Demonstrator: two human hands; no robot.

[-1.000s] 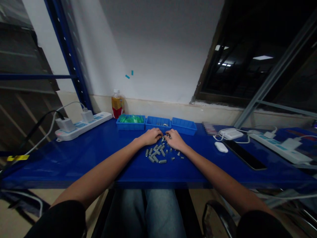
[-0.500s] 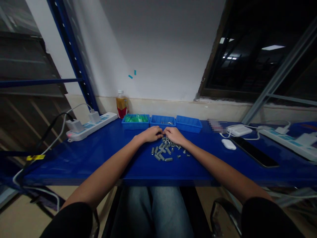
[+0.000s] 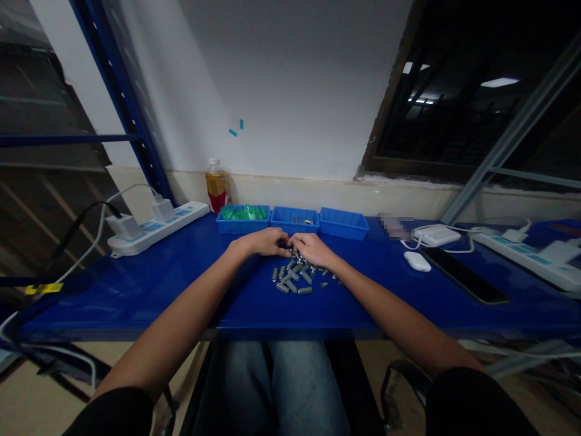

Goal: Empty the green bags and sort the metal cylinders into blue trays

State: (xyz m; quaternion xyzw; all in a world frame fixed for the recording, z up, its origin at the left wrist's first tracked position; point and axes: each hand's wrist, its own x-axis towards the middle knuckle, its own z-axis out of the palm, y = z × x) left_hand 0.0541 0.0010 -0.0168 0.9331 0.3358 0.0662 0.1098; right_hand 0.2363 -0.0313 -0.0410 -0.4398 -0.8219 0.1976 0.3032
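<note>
Meeting fingertip to fingertip over the metal cylinders (image 3: 293, 277), left hand (image 3: 262, 241) and right hand (image 3: 308, 247), grip state impossible to tell.

Setting: small-parts workshop bench. Evidence: blue surface (image 3: 136, 290); three blue bins (image 3: 293, 219) in a row at the wall; loose metal cylinders (image 3: 293, 278) in a heap; power strips (image 3: 157, 225); blue steel racking (image 3: 122, 103); dark window (image 3: 454, 91).

White wall (image 3: 290, 79), dark window (image 3: 458, 91), blue table (image 3: 136, 284)
</note>
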